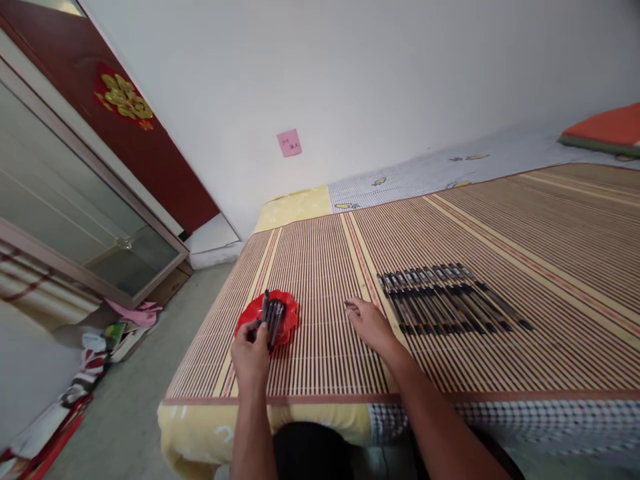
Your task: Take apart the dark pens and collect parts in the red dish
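While one red dish (pixel 293 312) holds several pens (pixel 278 315), a row of pens (pixel 434 291), about twelve, lies apart on the mat (pixel 320 267)

At far left, one glass-panelled frame (pixel 85 200) stands before one dark red door (pixel 170 170) bearing a gold ornament (pixel 125 97); mixed items (pixel 95 360) lie along the grey floor (pixel 165 320).

Next comes the bed's striped mat with the scalloped dish on it. At least three pens lie side by side inside; the left hand (pixel 251 353) blocks the near left part, preventing a firm count. That hand pinches one further pen (pixel 265 305), tilted up over the dish.

One pink note (pixel 289 143) is on the white wall (pixel 350 80). The right hand (pixel 373 327) is over the mat between dish and row, fingers bent; I cannot tell whether its fingertips grip anything. Just right of it, the row's pens slant close together, their near ends more spread; overlap blurs the exact number.

At far right, one orange-topped cushion (pixel 605 129) rests on patterned bedding (pixel 420 170).
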### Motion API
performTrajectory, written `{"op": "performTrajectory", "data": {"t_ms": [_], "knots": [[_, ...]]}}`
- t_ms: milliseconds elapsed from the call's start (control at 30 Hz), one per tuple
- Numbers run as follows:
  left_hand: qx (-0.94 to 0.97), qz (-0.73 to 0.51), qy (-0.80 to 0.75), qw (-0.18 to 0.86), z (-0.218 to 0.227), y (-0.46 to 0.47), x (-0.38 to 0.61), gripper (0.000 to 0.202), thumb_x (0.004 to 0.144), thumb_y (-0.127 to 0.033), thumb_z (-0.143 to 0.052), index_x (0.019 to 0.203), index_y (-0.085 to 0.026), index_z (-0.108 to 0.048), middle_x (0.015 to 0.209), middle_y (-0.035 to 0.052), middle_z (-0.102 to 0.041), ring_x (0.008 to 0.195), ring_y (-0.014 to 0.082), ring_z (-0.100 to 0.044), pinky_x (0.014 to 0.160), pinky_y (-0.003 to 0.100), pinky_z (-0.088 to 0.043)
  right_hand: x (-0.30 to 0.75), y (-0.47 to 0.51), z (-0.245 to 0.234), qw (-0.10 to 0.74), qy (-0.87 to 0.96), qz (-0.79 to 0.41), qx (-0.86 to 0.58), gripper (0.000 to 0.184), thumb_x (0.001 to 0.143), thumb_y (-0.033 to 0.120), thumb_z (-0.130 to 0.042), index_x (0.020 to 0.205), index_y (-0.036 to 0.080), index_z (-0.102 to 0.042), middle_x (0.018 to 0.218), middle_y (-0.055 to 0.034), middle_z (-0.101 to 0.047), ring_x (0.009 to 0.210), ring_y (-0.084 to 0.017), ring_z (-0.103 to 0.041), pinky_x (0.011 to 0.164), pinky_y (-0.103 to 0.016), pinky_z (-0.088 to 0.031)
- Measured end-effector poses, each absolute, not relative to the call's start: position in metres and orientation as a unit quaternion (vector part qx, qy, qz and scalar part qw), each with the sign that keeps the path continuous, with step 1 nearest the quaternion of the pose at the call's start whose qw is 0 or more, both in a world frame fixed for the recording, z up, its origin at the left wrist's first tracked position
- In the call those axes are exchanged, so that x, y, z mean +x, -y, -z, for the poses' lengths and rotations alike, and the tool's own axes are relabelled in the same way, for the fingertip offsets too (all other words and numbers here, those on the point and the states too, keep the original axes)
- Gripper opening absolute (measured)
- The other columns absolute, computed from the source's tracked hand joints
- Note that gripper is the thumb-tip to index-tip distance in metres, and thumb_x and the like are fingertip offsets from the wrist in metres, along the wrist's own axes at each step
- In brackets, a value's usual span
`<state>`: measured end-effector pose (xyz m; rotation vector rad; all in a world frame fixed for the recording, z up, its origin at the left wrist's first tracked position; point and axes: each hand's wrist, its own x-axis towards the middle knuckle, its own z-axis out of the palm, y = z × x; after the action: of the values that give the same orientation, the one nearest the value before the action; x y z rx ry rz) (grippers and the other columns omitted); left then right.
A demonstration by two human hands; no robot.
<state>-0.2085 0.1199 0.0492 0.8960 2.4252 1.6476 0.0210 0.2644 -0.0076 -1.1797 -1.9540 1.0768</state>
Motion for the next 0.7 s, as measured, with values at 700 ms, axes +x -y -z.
{"op": "performTrajectory", "data": {"t_ms": [700], "knots": [[0.416, -0.524, -0.735, 0.105, -0.042, -0.098, -0.109, 0.034, 0.090, -0.052, -0.055, 0.085, -0.019, -0.064, 0.076, 0.0035, -0.062, 0.075, 0.0208, -0.058, 0.072, 0.031, -0.047, 0.016, -0.262, 0.006, 0.296, 0.741, -0.405, -0.446, 0.031, 0.095, 0.019, -0.052, 0.120, 0.016, -0.070, 0.121, -0.0142, -0.074, 0.108, -0.022, -0.070, 0.094, -0.032, -0.050]]}}
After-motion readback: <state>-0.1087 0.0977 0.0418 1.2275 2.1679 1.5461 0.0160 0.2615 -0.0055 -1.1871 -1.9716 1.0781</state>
